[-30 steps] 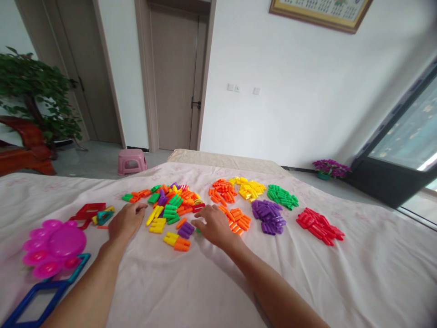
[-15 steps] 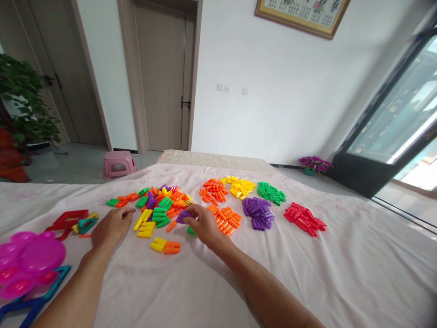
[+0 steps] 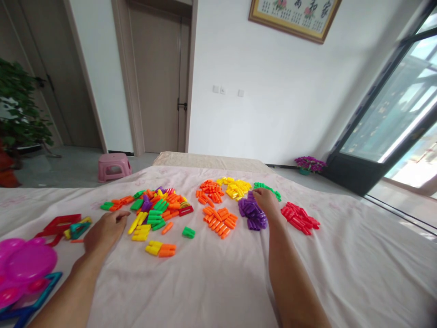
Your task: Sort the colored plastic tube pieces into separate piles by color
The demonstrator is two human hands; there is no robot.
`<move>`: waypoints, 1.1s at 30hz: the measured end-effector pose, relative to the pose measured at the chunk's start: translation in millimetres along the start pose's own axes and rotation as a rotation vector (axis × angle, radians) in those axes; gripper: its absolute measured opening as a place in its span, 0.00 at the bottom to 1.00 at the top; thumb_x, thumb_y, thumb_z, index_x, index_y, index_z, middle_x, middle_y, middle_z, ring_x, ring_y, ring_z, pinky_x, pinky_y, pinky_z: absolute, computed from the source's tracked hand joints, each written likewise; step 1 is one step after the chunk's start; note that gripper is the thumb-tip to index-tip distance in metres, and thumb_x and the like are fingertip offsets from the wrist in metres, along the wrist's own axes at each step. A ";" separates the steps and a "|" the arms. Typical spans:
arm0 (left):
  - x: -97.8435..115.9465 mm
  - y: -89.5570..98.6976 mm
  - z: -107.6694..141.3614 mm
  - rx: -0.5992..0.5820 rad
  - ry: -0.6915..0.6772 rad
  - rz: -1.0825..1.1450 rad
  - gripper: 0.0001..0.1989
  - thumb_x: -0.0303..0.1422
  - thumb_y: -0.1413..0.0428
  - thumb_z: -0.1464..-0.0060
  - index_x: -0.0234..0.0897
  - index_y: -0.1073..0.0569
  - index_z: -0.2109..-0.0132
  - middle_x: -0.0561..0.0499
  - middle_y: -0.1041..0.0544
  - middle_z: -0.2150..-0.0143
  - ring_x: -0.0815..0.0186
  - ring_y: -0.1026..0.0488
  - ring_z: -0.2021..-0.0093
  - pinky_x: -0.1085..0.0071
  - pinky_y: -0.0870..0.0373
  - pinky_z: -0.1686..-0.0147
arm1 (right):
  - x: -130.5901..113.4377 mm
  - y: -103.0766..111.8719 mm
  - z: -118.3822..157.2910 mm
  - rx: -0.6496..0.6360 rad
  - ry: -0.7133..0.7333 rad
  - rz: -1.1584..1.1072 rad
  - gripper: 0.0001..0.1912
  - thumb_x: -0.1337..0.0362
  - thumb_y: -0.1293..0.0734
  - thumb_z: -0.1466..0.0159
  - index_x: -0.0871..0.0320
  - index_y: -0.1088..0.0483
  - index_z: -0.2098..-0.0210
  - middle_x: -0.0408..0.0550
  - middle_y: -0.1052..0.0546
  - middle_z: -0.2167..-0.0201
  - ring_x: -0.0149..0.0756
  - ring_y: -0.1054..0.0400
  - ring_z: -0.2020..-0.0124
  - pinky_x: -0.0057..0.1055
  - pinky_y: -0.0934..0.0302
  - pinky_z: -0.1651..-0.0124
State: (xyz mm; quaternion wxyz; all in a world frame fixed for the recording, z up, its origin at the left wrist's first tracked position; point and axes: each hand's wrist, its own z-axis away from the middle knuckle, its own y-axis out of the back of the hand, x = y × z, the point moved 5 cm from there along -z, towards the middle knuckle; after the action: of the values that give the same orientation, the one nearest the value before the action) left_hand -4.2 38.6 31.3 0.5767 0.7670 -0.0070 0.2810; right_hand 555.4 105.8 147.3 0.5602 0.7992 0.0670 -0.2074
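Note:
My right hand (image 3: 266,202) is over the back of the purple block pile (image 3: 253,214). Its fingers are pinched at a purple block (image 3: 251,196) that partly blends into the pile. My left hand (image 3: 107,229) rests on the sheet at the left, fingers loosely curled and slightly apart, with nothing visible in it. Just beyond it spreads a mixed heap of plastic tube blocks (image 3: 160,205) in orange, green, yellow, purple and red. A joined yellow and orange pair (image 3: 160,248) and a single green block (image 3: 188,232) lie nearer to me.
Sorted piles lie to the right: orange blocks (image 3: 221,222), yellow blocks (image 3: 239,188), green blocks (image 3: 273,191) partly behind my hand, and red blocks (image 3: 300,217). At the left are a pink flower-shaped toy (image 3: 30,262), a red frame piece (image 3: 63,224) and blue bars (image 3: 51,287).
My right hand has moved right, from beside the mixed heap to the purple pile, carrying a purple block. The green block and a red piece are now uncovered. My left hand stays nearly in place.

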 end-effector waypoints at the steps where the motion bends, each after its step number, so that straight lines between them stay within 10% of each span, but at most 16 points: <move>1: 0.0 -0.2 0.3 -0.005 0.003 -0.001 0.20 0.41 0.53 0.40 0.45 0.20 0.50 0.45 0.21 0.46 0.53 0.24 0.54 0.65 0.31 0.66 | 8.6 3.5 -0.4 -0.009 -0.039 0.028 0.15 0.60 0.38 0.37 0.54 0.19 0.62 0.52 0.19 0.64 0.42 0.26 0.63 0.31 0.41 0.64; 5: 1.0 1.5 2.7 -0.024 0.044 -0.023 0.20 0.43 0.52 0.41 0.46 0.20 0.49 0.46 0.21 0.46 0.53 0.24 0.55 0.65 0.31 0.65 | 18.0 16.9 -1.0 0.060 -0.152 0.102 0.16 0.61 0.38 0.38 0.52 0.19 0.58 0.55 0.19 0.59 0.46 0.26 0.59 0.33 0.40 0.62; 9: 4.7 5.0 5.2 -0.027 0.059 -0.023 0.21 0.43 0.53 0.40 0.46 0.21 0.49 0.47 0.22 0.45 0.54 0.24 0.53 0.66 0.32 0.65 | -28.1 6.7 3.9 0.100 0.073 -0.052 0.16 0.63 0.38 0.37 0.52 0.20 0.56 0.51 0.18 0.57 0.43 0.25 0.57 0.32 0.38 0.59; 18: 7.1 7.1 7.3 -0.031 0.071 -0.042 0.21 0.44 0.55 0.39 0.48 0.21 0.48 0.48 0.23 0.44 0.56 0.25 0.51 0.68 0.35 0.65 | -164.5 -69.4 107.3 -0.399 0.652 -0.186 0.10 0.60 0.33 0.36 0.51 0.20 0.61 0.46 0.18 0.62 0.38 0.26 0.61 0.29 0.39 0.61; 27: 4.2 4.0 4.8 -0.023 0.048 -0.028 0.22 0.44 0.54 0.39 0.46 0.21 0.48 0.47 0.22 0.45 0.54 0.24 0.54 0.66 0.33 0.66 | -174.1 -97.2 144.5 -0.566 0.727 -0.053 0.09 0.60 0.29 0.39 0.54 0.23 0.59 0.45 0.20 0.60 0.37 0.27 0.60 0.27 0.44 0.64; 33: 2.1 2.6 3.2 -0.039 0.048 -0.025 0.22 0.44 0.54 0.39 0.47 0.20 0.47 0.46 0.23 0.44 0.53 0.25 0.54 0.65 0.32 0.66 | -141.7 -74.2 86.2 -0.350 0.534 -0.230 0.08 0.64 0.29 0.41 0.55 0.24 0.61 0.43 0.20 0.65 0.33 0.28 0.65 0.25 0.44 0.65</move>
State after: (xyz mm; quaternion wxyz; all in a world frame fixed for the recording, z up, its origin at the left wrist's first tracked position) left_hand -1.9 35.6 34.0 0.5949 0.7488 0.0112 0.2920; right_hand 379.9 70.9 115.9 0.6246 0.7041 0.3358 -0.0382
